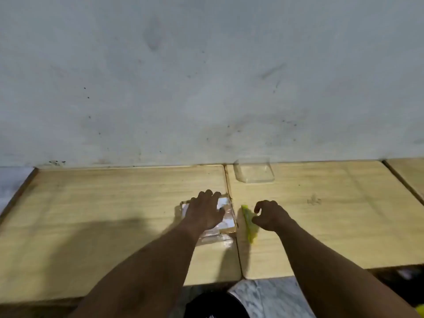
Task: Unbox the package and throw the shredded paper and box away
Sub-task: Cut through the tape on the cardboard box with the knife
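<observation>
head view: two pale wood tables stand side by side against a grey, marked wall point(206, 76), with a narrow seam between them. the left table point(103, 214) carries the box point(226, 216), a small flat cardboard package wrapped in clear shiny tape or film, lying right at that table's right edge beside the seam. a loose bit of clear wrap point(215, 239) trails from its near end.

the left hand point(207, 211) lies palm down on top of the box, fingers spread wide and reaching toward its far edge; it presses on the box rather than closing round it.

the right hand point(269, 215) is over the right table point(332, 214), just beside the seam, fingers curled in. a yellow tool point(249, 222), long and thin, lies on the table touching or just under this hand; the blur hides whether the fingers actually pinch it, so i cannot tell.

a clear plastic tray point(254, 172) sits near the wall on the right table, well apart from both hands.

a third table point(410, 175) shows at the far right edge. below the tables is marbled floor point(270, 299), and a dark rounded thing point(213, 304) at the bottom centre.
</observation>
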Available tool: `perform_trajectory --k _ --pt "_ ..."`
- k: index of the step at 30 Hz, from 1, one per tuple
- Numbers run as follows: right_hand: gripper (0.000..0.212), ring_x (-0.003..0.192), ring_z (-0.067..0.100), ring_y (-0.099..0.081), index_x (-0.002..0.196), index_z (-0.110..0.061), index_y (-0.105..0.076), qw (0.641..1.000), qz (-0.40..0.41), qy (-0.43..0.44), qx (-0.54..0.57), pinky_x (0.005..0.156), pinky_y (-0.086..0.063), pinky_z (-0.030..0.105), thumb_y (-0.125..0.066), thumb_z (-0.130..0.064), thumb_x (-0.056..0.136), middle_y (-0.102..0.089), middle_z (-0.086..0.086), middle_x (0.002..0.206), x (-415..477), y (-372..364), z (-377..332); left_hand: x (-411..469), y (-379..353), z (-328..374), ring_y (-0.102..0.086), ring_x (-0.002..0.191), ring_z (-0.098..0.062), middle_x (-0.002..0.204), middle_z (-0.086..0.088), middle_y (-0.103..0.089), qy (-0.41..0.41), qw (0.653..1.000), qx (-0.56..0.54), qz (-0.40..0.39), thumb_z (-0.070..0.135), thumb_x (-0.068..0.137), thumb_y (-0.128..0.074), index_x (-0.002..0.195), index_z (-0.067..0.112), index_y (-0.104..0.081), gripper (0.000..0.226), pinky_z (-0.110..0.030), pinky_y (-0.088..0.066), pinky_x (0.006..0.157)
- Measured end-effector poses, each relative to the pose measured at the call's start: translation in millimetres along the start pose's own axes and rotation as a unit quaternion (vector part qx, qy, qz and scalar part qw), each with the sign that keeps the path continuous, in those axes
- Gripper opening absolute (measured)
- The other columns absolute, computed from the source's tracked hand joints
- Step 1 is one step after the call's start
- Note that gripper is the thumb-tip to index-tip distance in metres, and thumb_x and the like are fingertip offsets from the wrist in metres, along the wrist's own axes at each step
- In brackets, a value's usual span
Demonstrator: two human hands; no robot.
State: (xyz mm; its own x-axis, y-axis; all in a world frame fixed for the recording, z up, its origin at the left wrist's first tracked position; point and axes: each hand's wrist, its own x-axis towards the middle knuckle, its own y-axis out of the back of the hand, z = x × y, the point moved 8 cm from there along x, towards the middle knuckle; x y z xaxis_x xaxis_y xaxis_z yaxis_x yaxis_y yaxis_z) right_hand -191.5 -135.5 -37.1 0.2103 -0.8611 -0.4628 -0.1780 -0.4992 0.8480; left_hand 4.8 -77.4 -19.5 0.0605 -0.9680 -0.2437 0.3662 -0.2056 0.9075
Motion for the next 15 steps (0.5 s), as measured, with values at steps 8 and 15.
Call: perform_trajectory --k 8,15 --pt "0.057 0.109 0.031 -0.061 0.133 -0.022 -0.047 0.998 -0.024 -0.049 0.015 0.083 -0.050 0.035 -0.066 -0.033 0.081 -0.057 0.012 0.123 9 -52 13 -10 -44 -5 -0.013 0.148 -0.027 0.158 -0.004 -0.024 -0.003 0.997 0.026 0.070 0.042 0.097 -0.023 0.151 0.018 -0.028 0.059 -0.047 -0.017 0.117" --pt "0.064 0.108 0.032 -0.062 0.135 -0.021 -0.046 0.996 -0.030 -0.075 0.041 0.083 -0.052 0.035 -0.067 -0.017 0.075 -0.057 0.013 0.123 24 -57 16 -5 -49 -10 0.002 0.152 -0.024 0.165 -0.005 -0.008 -0.006 0.997 0.028 0.069 0.048 0.087 0.005 0.156 0.013 -0.013 0.080 -0.047 -0.005 0.122"
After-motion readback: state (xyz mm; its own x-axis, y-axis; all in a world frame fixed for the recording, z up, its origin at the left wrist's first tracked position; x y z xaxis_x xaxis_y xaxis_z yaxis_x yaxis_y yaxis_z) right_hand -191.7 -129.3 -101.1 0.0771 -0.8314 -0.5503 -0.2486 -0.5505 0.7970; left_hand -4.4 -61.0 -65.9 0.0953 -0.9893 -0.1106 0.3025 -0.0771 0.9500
